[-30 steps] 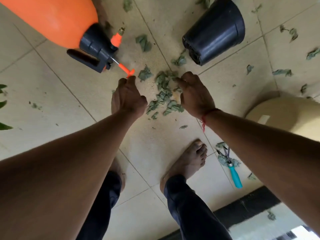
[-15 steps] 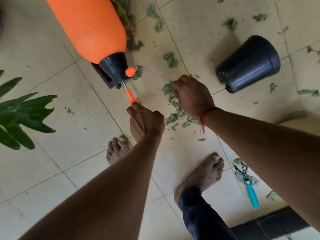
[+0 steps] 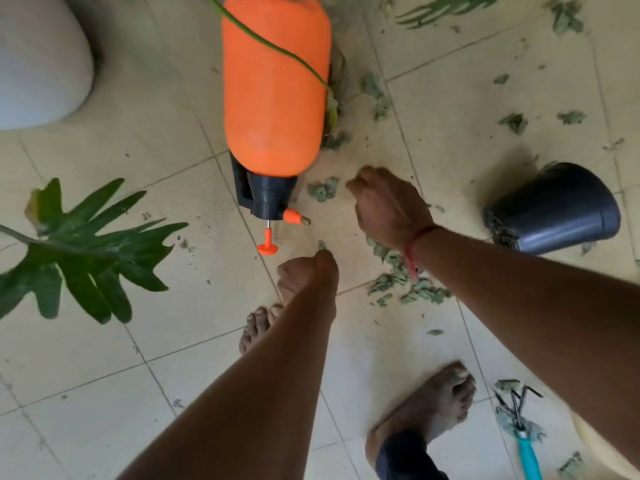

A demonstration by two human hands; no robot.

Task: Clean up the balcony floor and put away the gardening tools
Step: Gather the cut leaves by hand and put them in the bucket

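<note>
Orange pressure sprayer (image 3: 273, 91) at upper centre lies near left hand (image 3: 304, 275) and right hand (image 3: 388, 206), both curled, contents not discernible; sweeping leaf scraps (image 3: 415, 292) could knock its nozzle (image 3: 294, 216).

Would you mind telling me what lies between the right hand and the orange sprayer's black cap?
In the head view, one small clump of leaf scraps lies between the right hand and the sprayer's black cap.

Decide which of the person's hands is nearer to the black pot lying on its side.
Right. The right hand is just left of the black pot in the picture, not touching it. The left hand is farther away, below the orange sprayer.
</note>
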